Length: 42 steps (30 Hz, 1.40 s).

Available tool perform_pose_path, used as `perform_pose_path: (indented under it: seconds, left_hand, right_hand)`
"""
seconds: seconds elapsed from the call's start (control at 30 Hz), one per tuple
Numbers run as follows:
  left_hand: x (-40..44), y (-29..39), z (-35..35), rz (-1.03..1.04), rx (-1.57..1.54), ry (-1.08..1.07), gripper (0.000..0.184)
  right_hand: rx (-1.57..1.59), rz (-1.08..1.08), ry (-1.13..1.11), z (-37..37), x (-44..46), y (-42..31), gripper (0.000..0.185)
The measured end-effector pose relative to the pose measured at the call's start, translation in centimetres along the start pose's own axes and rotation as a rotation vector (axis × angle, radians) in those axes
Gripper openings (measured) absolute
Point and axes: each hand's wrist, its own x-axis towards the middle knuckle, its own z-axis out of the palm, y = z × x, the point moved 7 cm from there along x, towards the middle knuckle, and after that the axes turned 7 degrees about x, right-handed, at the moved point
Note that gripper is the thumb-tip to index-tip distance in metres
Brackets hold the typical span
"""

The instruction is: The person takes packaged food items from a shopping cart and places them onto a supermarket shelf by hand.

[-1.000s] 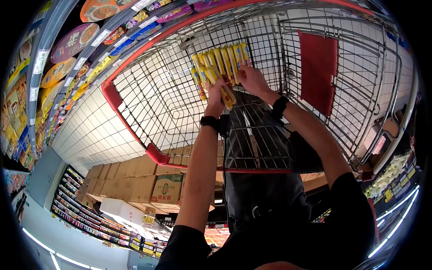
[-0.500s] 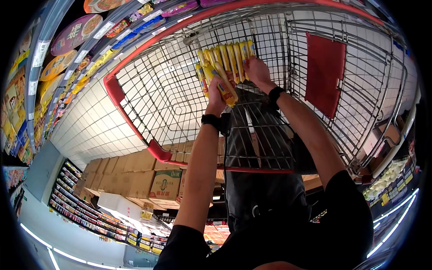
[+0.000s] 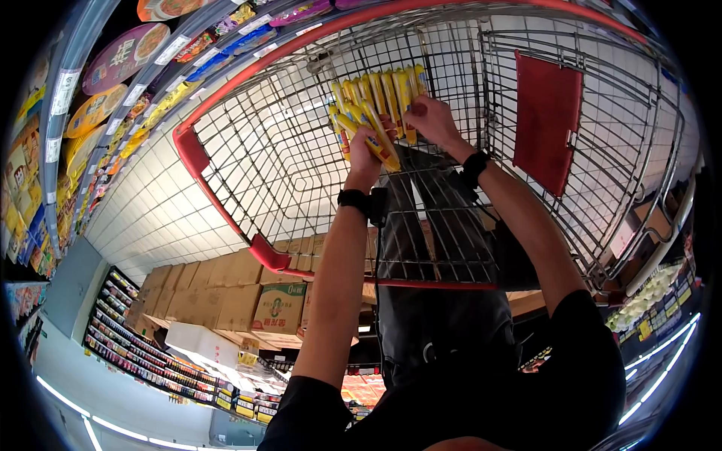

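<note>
Several slim yellow packets (image 3: 380,90), shaped like wrapped sausages, stand side by side in a row inside the wire shopping cart (image 3: 301,150). My left hand (image 3: 364,156) is closed around a couple of these packets (image 3: 382,147), which tilt out toward me at the row's near left. At the row's right end, my right hand (image 3: 434,120) has its fingers bent in a pinch against a yellow packet (image 3: 408,126). The fingertips of both hands are partly hidden by the packets. Dark bands circle both wrists.
Red rails (image 3: 197,150) edge the cart, and a red panel (image 3: 547,124) hangs on its right side. Shelves of packaged noodles (image 3: 124,56) run along the left. Stacked cardboard boxes (image 3: 226,297) and a white box (image 3: 199,344) lie beyond the cart.
My right hand has shifted slightly, its fingers moving against the end packets. The packets in my left hand have turned, and their near ends have come up a little.
</note>
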Motion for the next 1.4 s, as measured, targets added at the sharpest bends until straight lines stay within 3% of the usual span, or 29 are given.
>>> perform_pose_path:
  seconds: [0.17, 0.37, 0.47, 0.63, 0.73, 0.8, 0.9, 1.1, 1.4]
  left_hand:
    - [0.2, -0.3, -0.3, 0.015, 0.021, 0.036, 0.043]
    - [-0.3, -0.2, 0.0, -0.034, -0.072, 0.073, 0.043]
    - [0.0, -0.1, -0.7, 0.0, 0.001, 0.001, 0.044]
    - [-0.3, -0.1, -1.3, -0.009, 0.139, 0.116, 0.036]
    - [-0.1, 0.2, -1.2, 0.028, 0.173, 0.079, 0.03]
    - [-0.1, 0.0, -1.2, 0.01, 0.16, 0.085, 0.029]
    - [-0.2, 0.0, -1.1, -0.007, 0.152, 0.076, 0.028]
    - [-0.1, 0.1, -1.4, -0.005, 0.138, 0.037, 0.028]
    - [0.0, 0.2, -1.6, -0.006, 0.131, 0.08, 0.028]
  right_hand:
    - [0.153, -0.004, -0.262, 1.9, -2.0, -4.9, 0.027]
    - [-0.1, -0.111, -0.385, 4.3, -3.1, -6.3, 0.028]
    - [-0.087, -0.11, -0.37, 4.6, -3.3, -6.7, 0.025]
    - [-0.01, -0.201, -0.362, 4.6, -3.4, -6.3, 0.021]
    - [-0.123, -0.09, -0.211, 3.1, -2.3, -4.2, 0.023]
    - [-0.247, 0.002, 0.003, 1.7, -0.6, -1.8, 0.027]
    - [-0.356, 0.089, -0.039, 2.1, 0.7, 0.6, 0.029]
    - [-0.501, 0.031, 0.054, 2.6, 1.8, 1.7, 0.028]
    - [-0.432, 0.003, 0.013, 2.7, 2.3, 2.0, 0.027]
